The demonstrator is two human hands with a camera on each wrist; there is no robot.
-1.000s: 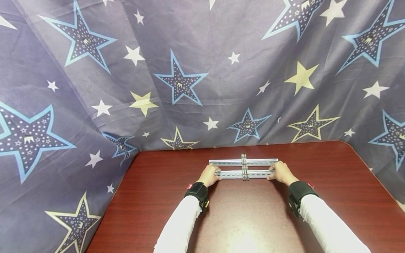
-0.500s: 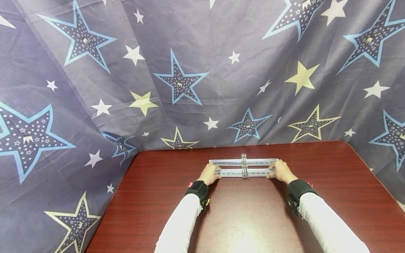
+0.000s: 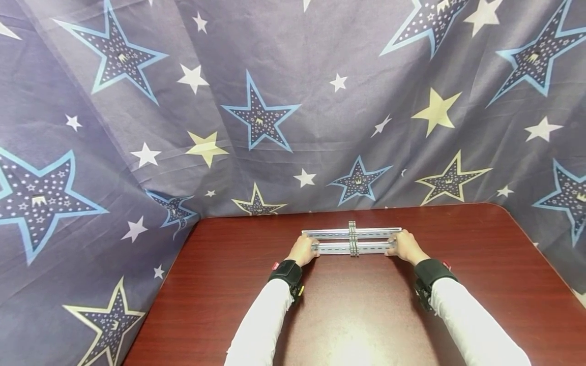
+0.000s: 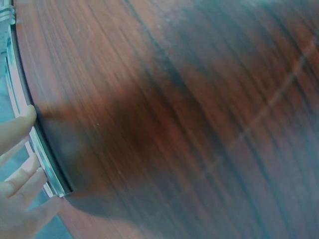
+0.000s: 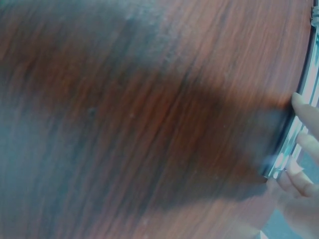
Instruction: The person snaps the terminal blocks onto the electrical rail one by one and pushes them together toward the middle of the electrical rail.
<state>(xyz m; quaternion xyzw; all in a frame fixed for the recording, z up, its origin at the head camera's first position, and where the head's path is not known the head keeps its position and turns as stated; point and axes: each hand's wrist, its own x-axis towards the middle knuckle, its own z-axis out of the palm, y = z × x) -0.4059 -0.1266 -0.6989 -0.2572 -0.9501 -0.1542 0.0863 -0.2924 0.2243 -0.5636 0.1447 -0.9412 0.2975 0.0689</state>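
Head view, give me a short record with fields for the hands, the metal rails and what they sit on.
left hand: left hand grips the left end of the near rail
right hand: right hand grips the right end of the same rail
rails: two slotted metal rails, the far rail parallel behind the near one
joint: cross brackets span both rails at mid-length
surface: dark red wooden table
backdrop: star-printed cloth behind and beside the table
wrists: black straps over white sleeves

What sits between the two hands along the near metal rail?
In the head view, between the left hand and right hand, the near slotted silver metal rail carries a small metal clamp block at mid-length, spanning both rails.
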